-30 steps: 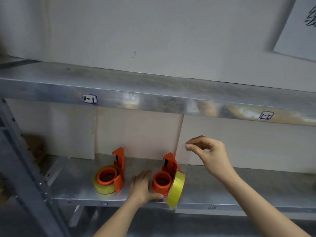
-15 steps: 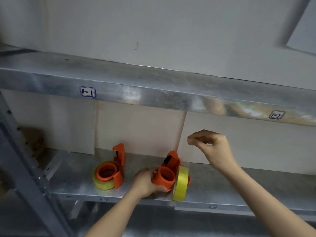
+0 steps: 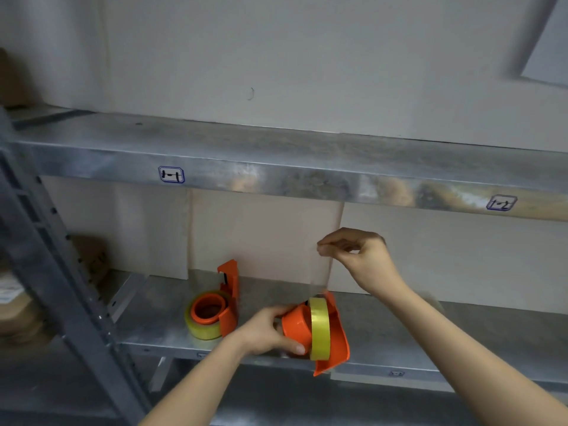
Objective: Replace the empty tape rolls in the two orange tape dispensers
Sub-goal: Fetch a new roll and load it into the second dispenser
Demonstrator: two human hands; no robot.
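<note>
Two orange tape dispensers are on the lower metal shelf [image 3: 384, 342]. The left dispenser [image 3: 229, 298] stands with a yellowish tape roll [image 3: 203, 329] on its hub. My left hand [image 3: 270, 330] grips the hub of the right dispenser [image 3: 333, 336], which is tilted at the shelf's front edge and carries a yellow tape roll [image 3: 319, 327]. My right hand [image 3: 359, 256] pinches the free end of a clear tape strip [image 3: 322, 275] drawn up from that roll.
An upper metal shelf [image 3: 276, 167] with two small labels overhangs the work area. A grey perforated upright [image 3: 61, 287] slants at the left, with cardboard boxes [image 3: 18, 309] behind it. Beige board [image 3: 261, 235] backs the lower shelf.
My left hand closed on the right dispenser's hub and tipped it toward the shelf's front edge. My right hand stays raised with the strip pulled longer. The camera view shifted.
</note>
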